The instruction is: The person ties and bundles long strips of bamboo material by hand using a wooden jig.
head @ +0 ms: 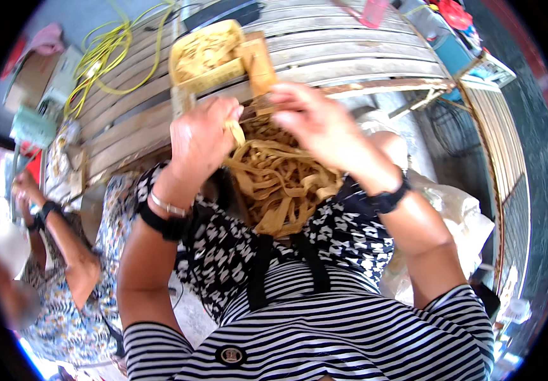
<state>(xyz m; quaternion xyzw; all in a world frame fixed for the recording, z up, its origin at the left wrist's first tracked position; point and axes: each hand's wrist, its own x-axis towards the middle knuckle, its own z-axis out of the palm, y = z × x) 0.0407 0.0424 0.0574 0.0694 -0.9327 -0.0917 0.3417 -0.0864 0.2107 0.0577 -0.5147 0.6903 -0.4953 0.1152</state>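
My left hand (207, 131) is closed around a piece of tan strip (235, 132), whose end sticks out by the fingers. Opposite it, my right hand (302, 116) is blurred, its fingers bent near a wooden block (258, 62) at the table edge; whether it holds anything is unclear. Below both hands, a heap of long tan strips (278, 178) lies in a container at my lap, its sides mostly hidden. A yellow plastic basket (212, 78) of small tan pieces stands on the table beside the block.
The slatted table (345, 52) spans the far side. A coiled yellow cable (116, 52) lies at its left, and a pink cup (374, 13) stands at the top. A co-worker's arm (71, 247) is at the left. White plastic bags (459, 212) lie at the right.
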